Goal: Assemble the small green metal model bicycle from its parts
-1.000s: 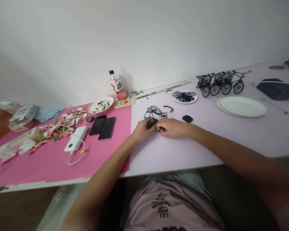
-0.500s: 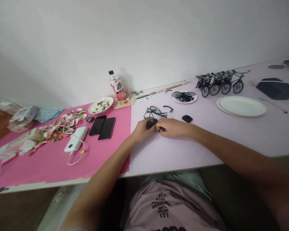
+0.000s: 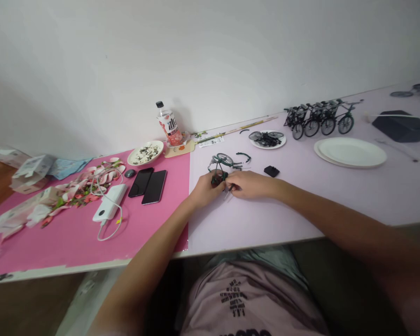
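My left hand point(image 3: 208, 189) is closed on a small dark green model bicycle point(image 3: 224, 159), whose spoked wheel stands out beyond the fingers. Close against it, my right hand point(image 3: 243, 184) pinches a thin tool point(image 3: 231, 187) with a dark handle and a pale tip pointing down-left. The fingertips of both hands meet at the model, and they hide part of it. Just past the hands lies a curved dark piece point(image 3: 244, 155). A small black block point(image 3: 271, 171) lies right of them.
A plate of dark parts point(image 3: 283, 142), a row of model bicycles point(image 3: 328, 125), stacked white plates point(image 3: 353, 153) and a dark box point(image 3: 402, 127) stand behind and right. Left are two phones point(image 3: 154, 187), a power bank point(image 3: 109, 203), a bowl point(image 3: 160, 145), a bottle point(image 3: 171, 126) and artificial flowers point(image 3: 87, 189).
The whole view has shifted very slightly. Both hands keep nearly the same place and grip at the model bicycle.
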### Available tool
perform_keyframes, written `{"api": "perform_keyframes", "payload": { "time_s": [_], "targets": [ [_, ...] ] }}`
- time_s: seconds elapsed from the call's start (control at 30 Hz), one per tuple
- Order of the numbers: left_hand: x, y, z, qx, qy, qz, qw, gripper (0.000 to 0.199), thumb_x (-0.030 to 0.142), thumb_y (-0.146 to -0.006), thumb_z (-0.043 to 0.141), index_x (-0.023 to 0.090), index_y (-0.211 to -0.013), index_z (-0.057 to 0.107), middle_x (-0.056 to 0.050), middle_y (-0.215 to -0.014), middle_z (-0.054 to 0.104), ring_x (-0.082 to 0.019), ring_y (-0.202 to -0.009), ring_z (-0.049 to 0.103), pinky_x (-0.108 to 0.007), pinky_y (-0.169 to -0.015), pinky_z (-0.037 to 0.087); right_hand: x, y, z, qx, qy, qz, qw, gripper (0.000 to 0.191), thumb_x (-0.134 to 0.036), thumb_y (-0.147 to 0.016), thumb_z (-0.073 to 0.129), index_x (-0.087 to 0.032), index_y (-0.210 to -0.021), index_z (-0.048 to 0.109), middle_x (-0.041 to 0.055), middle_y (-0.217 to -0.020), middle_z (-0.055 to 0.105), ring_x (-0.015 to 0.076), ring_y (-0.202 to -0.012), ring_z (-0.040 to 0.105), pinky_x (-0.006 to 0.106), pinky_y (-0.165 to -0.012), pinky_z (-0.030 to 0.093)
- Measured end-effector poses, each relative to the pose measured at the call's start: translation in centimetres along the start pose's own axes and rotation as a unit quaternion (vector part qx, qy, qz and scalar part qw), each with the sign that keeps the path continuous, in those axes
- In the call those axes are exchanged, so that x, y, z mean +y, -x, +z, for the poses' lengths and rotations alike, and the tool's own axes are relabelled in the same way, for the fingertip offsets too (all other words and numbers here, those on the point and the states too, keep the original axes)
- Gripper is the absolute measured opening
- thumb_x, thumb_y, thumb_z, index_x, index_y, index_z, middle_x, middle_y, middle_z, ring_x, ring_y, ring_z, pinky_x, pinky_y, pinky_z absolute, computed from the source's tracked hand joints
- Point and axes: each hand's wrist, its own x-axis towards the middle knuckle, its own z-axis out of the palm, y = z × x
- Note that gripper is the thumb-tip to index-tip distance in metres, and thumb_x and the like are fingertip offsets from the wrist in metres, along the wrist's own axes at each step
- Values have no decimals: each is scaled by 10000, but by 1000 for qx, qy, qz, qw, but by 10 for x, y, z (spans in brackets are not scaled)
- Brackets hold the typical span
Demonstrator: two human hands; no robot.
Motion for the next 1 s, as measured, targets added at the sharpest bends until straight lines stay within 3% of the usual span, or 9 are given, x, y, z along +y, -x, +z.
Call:
{"api": "perform_keyframes", "payload": {
  "time_s": [0.2,1.0],
  "targets": [
    [5,1,-1,-10,12,0,1000,107,254,-906,586,180,-944,653,-6,-818,653,-134,-706,522,-257,-720,442,-3,0,-2,-7,8,7,1000,65,-158,-861,575,-207,-821,562,87,-979,663,228,-890,598,306,-739,391],
    [4,0,-1,-11,10,1,1000,132,261,-913,589,171,-972,667,-14,-838,671,-135,-711,521,-258,-718,436,-2,1,-1,-7,15,1,1000,86,-153,-873,576,-205,-814,541,80,-981,662,222,-907,600,295,-748,390]
  ]
}}
